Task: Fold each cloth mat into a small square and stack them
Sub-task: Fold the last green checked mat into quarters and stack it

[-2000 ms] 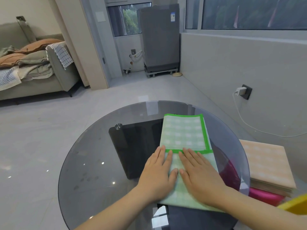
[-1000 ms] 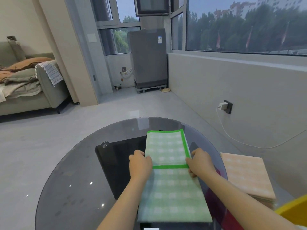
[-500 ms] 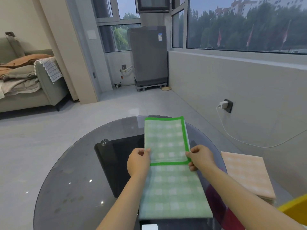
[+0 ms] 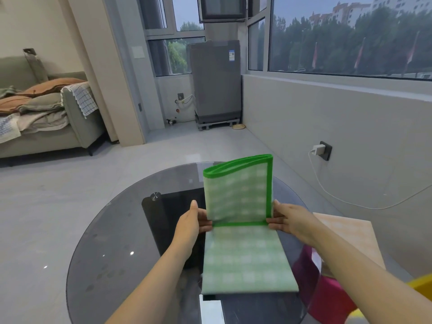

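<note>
A: What is counted on and around the table?

B: 1 green checked mat (image 4: pixel 243 251) is seen on the round glass table (image 4: pixel 112 242), and 2 hands are on it. 1 stack of peach mats (image 4: pixel 350 239) is seen to the right, beyond the table's rim; the number of mats in it cannot be told. 1 pink object (image 4: pixel 327 298) is visible below that stack, through and past the glass, and a yellow shape (image 4: pixel 423 284) is cut off at the right edge.

A: How is the green mat held?

B: Its left edge is pinched by the left hand (image 4: pixel 190 226) and its right edge by the right hand (image 4: pixel 291 222), both at the green border line where the 2 halves meet. The hands are kept apart by the mat's width. The far half is raised nearly upright, with its doubled top edge curling open, while the near half is left flat on the glass.

A: And what is changed from 0.5 s ago?

B: The far half, which was then only slightly lifted, has been swung up toward the person. The grips have been kept at the same 2 spots. 2.0 s ago both palms were pressed flat on the mat side by side.

A: Anything else in the room?

B: 1 sofa (image 4: pixel 46 136) piled with bedding, 1 grey appliance (image 4: pixel 216 80) by the window, and 1 charger (image 4: pixel 319 149) plugged into the wall are seen.
</note>
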